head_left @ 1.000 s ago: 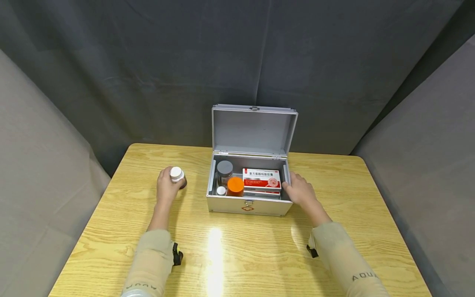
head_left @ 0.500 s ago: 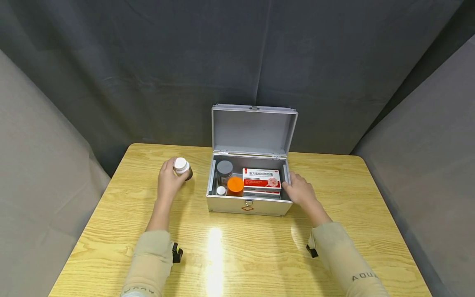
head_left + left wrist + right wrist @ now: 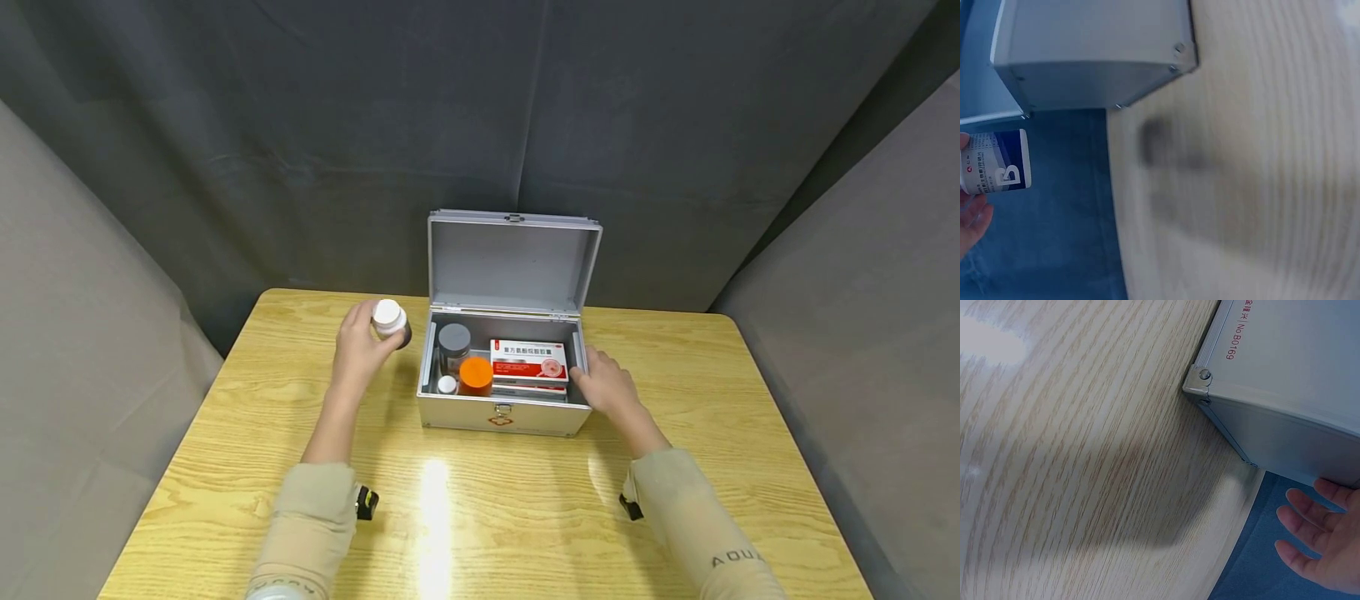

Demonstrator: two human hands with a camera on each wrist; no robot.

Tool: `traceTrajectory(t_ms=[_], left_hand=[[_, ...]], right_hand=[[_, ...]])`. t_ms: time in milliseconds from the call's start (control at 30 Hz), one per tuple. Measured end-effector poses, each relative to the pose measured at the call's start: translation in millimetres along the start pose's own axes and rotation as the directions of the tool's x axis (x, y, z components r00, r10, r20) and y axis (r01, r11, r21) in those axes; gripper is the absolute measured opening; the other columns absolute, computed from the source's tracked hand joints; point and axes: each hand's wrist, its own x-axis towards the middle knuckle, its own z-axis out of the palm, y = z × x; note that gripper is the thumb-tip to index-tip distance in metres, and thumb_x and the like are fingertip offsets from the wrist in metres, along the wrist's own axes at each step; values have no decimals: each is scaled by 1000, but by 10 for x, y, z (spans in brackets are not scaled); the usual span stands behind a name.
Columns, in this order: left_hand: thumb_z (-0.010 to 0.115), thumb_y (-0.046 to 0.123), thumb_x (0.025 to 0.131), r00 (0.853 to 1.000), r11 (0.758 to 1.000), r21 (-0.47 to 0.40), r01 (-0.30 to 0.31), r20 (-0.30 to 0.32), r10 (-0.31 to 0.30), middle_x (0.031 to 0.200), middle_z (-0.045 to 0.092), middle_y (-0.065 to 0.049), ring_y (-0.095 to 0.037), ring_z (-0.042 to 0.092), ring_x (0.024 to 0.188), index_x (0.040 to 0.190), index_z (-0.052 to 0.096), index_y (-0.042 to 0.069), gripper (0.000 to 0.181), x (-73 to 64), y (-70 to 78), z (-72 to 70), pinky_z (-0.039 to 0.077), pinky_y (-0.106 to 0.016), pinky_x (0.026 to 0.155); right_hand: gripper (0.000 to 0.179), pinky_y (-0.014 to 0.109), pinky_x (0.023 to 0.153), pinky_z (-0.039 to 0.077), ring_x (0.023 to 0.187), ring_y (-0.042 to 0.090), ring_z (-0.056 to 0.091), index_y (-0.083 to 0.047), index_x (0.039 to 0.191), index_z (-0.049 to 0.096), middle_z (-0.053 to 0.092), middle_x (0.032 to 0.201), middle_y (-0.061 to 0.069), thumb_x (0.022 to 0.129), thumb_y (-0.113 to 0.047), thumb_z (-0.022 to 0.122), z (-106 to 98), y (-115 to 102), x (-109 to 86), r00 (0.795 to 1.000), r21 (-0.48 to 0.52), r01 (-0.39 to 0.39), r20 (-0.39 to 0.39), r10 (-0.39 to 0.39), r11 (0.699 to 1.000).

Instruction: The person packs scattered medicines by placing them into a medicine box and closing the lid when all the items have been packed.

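Note:
My left hand (image 3: 358, 346) holds a small pill bottle (image 3: 392, 321) with a white cap, raised above the table left of the metal medicine box (image 3: 457, 414). The left wrist view shows the printed label of the bottle (image 3: 997, 162), with fingers at its far end. My right hand (image 3: 609, 385) grips the right wall of the box, thumb over the rim and fingers along the outside. In the right wrist view those fingers (image 3: 1300, 525) lie loosely bent against the side wall. The box lid (image 3: 510, 262) stands raised at the back.
Inside the box are a grey-capped jar (image 3: 454, 340), an orange-capped bottle (image 3: 476, 375), a small white-capped bottle (image 3: 447, 385) and stacked red-and-white medicine cartons (image 3: 528, 362). The wooden table (image 3: 510, 517) extends around it. A dark curtain (image 3: 337, 167) hangs behind the table's far edge.
My left hand has lifted the pill bottle and carried it rightward and away from me, closer to the box. The right hand and the box have stayed put.

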Motion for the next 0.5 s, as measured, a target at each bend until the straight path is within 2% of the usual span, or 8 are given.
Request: traceTrajectory(t_ms=[233, 500], left_hand=[[76, 12, 68, 997, 997, -25, -71, 4, 71, 110, 57, -18, -33, 54, 102, 115, 54, -2, 54, 38, 184, 72, 42, -44, 92], [77, 13, 68, 991, 992, -30, -125, 50, 126, 109, 57, -18, -32, 55, 99, 115, 53, -1, 54, 36, 336, 169, 44, -42, 91]], right_hand=[[54, 61, 90, 34, 113, 44, 44, 2, 133, 34, 46, 125, 27, 92, -32, 41, 13, 8, 6, 1000, 10, -4, 0, 4, 1000], [55, 61, 89, 34, 114, 45, 43, 4, 133, 34, 45, 126, 29, 92, -32, 41, 18, 18, 18, 1000, 2, 7, -9, -7, 1000]])
